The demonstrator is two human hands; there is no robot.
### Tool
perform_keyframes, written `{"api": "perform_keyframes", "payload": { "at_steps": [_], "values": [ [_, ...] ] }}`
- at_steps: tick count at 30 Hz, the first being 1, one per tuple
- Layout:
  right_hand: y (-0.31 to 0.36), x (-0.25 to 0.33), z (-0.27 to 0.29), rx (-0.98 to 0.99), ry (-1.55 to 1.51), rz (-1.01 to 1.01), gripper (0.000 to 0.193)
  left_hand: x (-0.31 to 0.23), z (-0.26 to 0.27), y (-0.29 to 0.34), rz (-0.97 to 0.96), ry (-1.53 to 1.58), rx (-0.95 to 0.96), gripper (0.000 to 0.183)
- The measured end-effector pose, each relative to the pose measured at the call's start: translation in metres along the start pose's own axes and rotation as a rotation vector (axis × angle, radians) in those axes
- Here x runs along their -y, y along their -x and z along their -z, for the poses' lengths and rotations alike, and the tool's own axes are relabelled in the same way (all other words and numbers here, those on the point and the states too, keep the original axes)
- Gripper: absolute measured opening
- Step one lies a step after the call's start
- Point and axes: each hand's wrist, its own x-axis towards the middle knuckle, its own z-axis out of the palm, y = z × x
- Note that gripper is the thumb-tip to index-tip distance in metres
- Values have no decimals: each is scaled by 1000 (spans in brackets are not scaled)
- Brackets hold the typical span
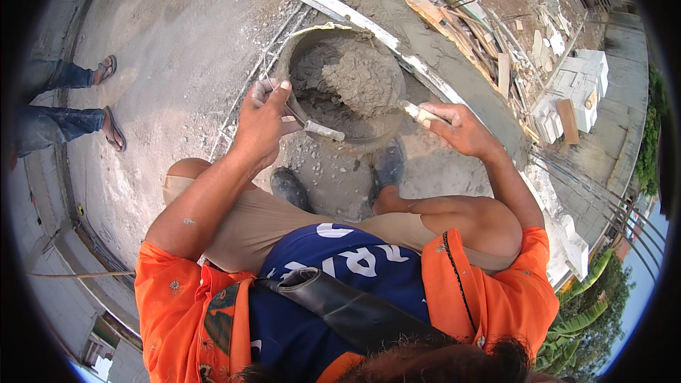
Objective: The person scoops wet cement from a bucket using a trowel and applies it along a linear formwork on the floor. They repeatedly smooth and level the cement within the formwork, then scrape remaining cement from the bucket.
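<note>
A round bucket (396,74) of wet grey mortar (362,78) stands on the ground in front of my feet. My left hand (264,119) is closed at its near left side, thumb and fingers on the thin wire bail. A pale grip sleeve (324,131) on that bail lies by the near rim. My right hand (457,128) is wrapped around the light handle of a trowel (420,113) at the bucket's right side. The blade cannot be seen; a lump of mortar sits over where it points.
Fresh mortar (464,74) covers a strip beyond a long white edge (340,8). Scrap wood (461,25) and white blocks (585,85) lie farther right. My dark boots (387,170) are planted close to the bucket. Another person's sandalled feet (110,131) stand at left.
</note>
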Motion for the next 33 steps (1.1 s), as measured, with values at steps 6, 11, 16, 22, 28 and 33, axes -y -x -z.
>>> {"api": "perform_keyframes", "payload": {
  "at_steps": [6, 11, 16, 22, 28, 33],
  "values": [
    [-15, -33, 43, -535, 305, 177, 48, -3, 16, -2, 77, -21, -135, 30],
    [-71, -61, 35, -960, 764, 165, 45, 3, 45, -17, 175, -40, -219, 45],
    [-69, -98, 29, -1175, 771, 254, 45, 7, 49, -18, 166, -32, -195, 52],
    [-37, -102, 37, -745, -495, -313, 43, -5, 35, -12, 167, -16, -167, 52],
    [-92, -90, 17, -501, -749, -301, 51, 1, 38, -16, 154, -55, -181, 52],
    [-154, -19, 3, -375, -629, -209, 56, -4, 33, -19, 135, -82, -144, 52]
  ]
}}
